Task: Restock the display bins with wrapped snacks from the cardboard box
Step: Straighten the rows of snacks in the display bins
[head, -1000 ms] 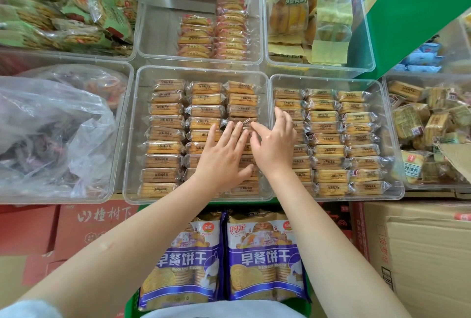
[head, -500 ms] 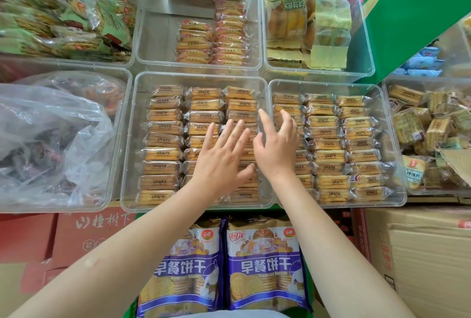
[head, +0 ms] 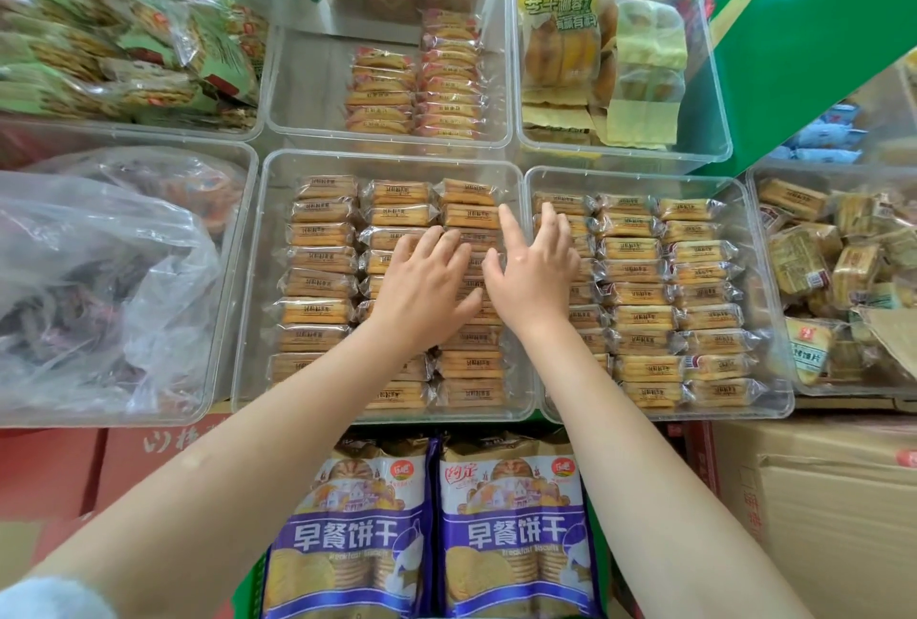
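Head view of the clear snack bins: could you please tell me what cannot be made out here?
- Tan wrapped snacks under the left hand and right hand: hidden by them.
- Crumpled clear plastic bag: contents blurred by film.
- Brown cardboard box: cut off by the right edge.
- Snack wrapper print: too small to read.

Two purple biscuit bags (head: 431, 534) stand below the shelf, beside a green carton (head: 814, 23) and a crumpled plastic bag (head: 99, 281).
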The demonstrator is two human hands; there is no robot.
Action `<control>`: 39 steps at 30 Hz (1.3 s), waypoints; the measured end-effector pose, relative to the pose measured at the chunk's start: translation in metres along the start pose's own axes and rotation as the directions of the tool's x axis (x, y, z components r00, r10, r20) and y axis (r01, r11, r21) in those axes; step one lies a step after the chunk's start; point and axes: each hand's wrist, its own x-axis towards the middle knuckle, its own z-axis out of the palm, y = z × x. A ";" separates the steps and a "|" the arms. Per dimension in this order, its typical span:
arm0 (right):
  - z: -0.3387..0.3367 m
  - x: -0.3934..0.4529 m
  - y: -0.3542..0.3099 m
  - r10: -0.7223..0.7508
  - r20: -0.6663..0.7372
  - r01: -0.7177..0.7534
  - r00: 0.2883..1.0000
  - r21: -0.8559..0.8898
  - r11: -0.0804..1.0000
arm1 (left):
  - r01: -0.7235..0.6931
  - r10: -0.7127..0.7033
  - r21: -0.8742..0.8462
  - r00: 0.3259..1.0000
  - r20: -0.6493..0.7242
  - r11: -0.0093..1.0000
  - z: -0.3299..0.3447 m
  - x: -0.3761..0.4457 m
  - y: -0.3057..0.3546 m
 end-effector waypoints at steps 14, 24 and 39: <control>-0.001 0.040 -0.005 0.028 -0.255 0.010 0.967 0.146 0.989 | 0.132 -0.132 0.005 0.990 0.049 0.991 0.004 0.036 -0.015; 0.005 0.069 -0.020 0.017 -0.318 -0.061 0.948 -0.129 0.990 | 0.145 -0.145 -0.015 0.989 0.027 0.989 0.007 0.036 -0.013; 0.007 0.070 -0.020 0.032 -0.393 -0.065 0.919 -0.070 0.995 | 0.143 -0.143 -0.002 0.986 0.089 0.990 -0.001 0.041 -0.011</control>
